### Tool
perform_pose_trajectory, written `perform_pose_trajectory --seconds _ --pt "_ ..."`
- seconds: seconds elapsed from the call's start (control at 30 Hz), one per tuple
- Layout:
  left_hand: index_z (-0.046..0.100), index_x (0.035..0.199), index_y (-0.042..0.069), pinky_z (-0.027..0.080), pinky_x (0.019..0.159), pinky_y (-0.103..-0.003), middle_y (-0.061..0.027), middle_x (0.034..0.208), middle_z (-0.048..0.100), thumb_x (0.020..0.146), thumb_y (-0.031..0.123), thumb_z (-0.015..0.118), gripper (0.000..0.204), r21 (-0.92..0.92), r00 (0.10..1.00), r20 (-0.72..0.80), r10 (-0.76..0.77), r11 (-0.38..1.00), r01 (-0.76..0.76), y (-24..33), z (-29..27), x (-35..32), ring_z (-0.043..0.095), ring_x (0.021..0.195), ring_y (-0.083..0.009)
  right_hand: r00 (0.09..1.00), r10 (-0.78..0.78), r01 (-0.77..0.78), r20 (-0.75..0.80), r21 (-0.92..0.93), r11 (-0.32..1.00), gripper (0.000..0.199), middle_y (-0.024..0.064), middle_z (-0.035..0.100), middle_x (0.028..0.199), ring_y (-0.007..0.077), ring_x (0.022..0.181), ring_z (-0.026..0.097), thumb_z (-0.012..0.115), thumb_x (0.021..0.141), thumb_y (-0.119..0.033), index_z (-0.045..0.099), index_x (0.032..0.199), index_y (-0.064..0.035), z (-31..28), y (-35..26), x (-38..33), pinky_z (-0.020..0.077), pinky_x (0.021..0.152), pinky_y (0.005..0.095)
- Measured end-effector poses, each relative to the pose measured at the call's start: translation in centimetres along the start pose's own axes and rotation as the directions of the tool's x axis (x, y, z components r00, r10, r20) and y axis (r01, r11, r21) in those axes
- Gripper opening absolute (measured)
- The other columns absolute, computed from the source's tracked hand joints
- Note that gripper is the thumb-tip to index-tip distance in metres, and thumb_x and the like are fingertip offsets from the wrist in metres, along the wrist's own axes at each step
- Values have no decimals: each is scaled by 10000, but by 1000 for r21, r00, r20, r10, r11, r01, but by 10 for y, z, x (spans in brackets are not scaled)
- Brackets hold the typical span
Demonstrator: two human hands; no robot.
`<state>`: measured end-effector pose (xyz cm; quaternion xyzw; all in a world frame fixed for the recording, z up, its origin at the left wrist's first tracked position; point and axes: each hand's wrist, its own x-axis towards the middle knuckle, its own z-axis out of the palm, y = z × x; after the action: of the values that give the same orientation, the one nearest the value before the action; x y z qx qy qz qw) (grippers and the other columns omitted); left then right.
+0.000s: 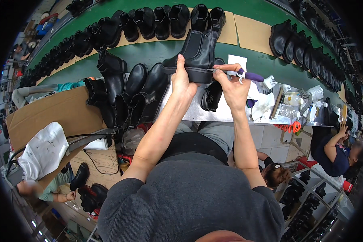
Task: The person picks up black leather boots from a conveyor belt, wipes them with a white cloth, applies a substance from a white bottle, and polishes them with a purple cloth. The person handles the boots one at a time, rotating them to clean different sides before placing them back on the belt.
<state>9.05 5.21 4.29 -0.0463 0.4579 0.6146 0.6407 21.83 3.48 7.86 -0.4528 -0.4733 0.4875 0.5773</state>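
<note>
A black ankle boot (207, 46) with an elastic side panel is held up over the bench, its toe to the left and its shaft upward. My left hand (182, 80) is closed around the sole's front part, thumb along the side. Pinched in my right hand (234, 90) is a thin pen-like tool (252, 76) with a pale shaft and a purple rear end. Its fine tip meets the sole edge near the heel. Beneath the right hand, another black boot (211, 97) lies on the metal bench edge, partly hidden.
Several black boots (143, 86) crowd the bench at left, beside a cardboard sheet (54, 109). A long row of boots (144, 22) lines the green tabletop (250, 12). Bottles (293, 99) and white rags (263, 105) lie at right. Other people (336, 149) sit nearby.
</note>
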Motion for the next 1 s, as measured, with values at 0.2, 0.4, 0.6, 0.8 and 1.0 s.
perform_pose_trajectory --seconds 0.2,0.4,0.6,0.8,1.0 --pt "449 1227 97 379 875 -554 -183 1197 528 973 558 311 544 -93 948 138 -288 949 302 9 -4 -3 502 1104 -336 994 112 -110 6 246 963 96 184 634 885 194 841 650 636 822 47 561 876 74 -8 4 6 599 709 299" --pt "438 1229 100 400 872 -567 -202 1211 509 971 565 301 549 -81 943 133 -305 945 317 9 -2 -9 509 1101 -350 989 145 -139 7 315 939 108 185 638 904 204 860 650 644 825 36 575 897 78 -10 2 2 598 729 315" --pt "442 1232 110 423 847 -541 -187 1192 528 971 565 301 543 -87 954 184 -238 962 257 6 -8 -1 534 1077 -331 996 74 -80 57 120 990 114 141 659 874 178 819 650 674 800 32 602 882 64 -10 -5 6 552 697 274" --pt "470 1216 130 393 879 -573 -136 1159 575 970 555 325 512 -19 966 146 -215 975 220 5 -2 -8 543 1078 -324 990 136 -140 39 129 982 120 96 660 797 137 744 642 690 789 6 625 875 58 -12 -9 6 532 665 252" --pt "492 1228 156 349 939 -606 -119 1208 567 962 562 341 509 24 934 236 -267 963 270 1 -21 15 533 1119 -323 976 208 -215 69 117 970 134 96 666 780 147 705 656 682 778 -24 611 858 57 -26 4 9 534 622 254"
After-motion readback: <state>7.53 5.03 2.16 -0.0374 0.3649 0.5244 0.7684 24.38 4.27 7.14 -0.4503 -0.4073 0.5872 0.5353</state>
